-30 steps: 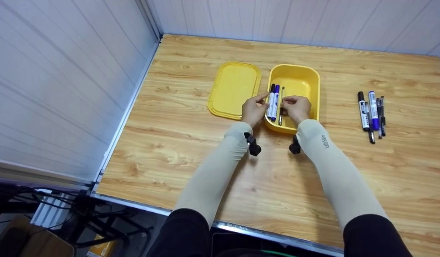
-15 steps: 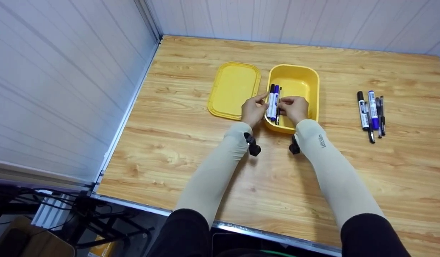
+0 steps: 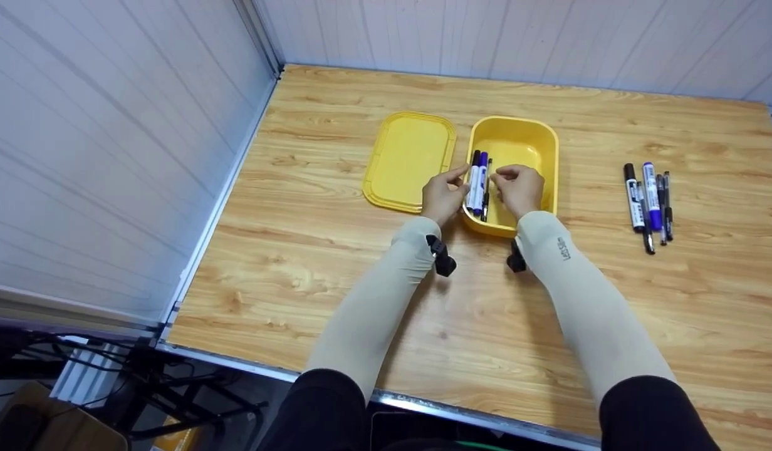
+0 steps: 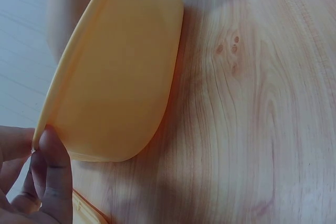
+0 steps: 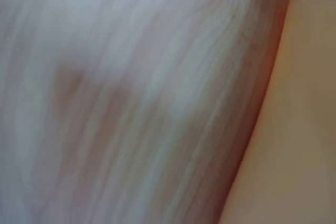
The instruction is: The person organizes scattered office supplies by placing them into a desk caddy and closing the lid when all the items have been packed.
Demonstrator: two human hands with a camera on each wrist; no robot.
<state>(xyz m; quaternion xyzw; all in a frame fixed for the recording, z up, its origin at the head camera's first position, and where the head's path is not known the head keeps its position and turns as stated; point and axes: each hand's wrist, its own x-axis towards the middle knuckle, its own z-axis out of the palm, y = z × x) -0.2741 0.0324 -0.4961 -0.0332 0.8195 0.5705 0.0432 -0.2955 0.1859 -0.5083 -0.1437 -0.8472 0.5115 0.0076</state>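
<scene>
Nearest, two arms in pale grey-green fabric sleeves point(image 3: 373, 300) reach up from five and seven o'clock over a wood-grain table point(image 3: 336, 282). The left hand point(image 3: 443, 195) pinches the rim of a deep yellow rounded-rectangular box point(image 3: 524, 145) at its eight-to-nine o'clock side, thumb and fingers nipped together. The right hand point(image 3: 521, 188), over the box's near half, has its fingers loosely bent and seemingly nothing in them; half a second ago they were at the slim black-and-clear pen point(image 3: 485, 205), now just beside them at nine o'clock. A second ago that pen lay apart; now it lies alongside the white blue-capped marker point(image 3: 480, 183) and the white black-capped marker point(image 3: 474, 183) inside. At three o'clock from the box lies a loose group of markers and pens point(image 3: 653, 197), unchanged; at nine, the flat yellow lid point(image 3: 412, 160). Beyond stands a pale streaked wall panel point(image 3: 461, 37).
</scene>
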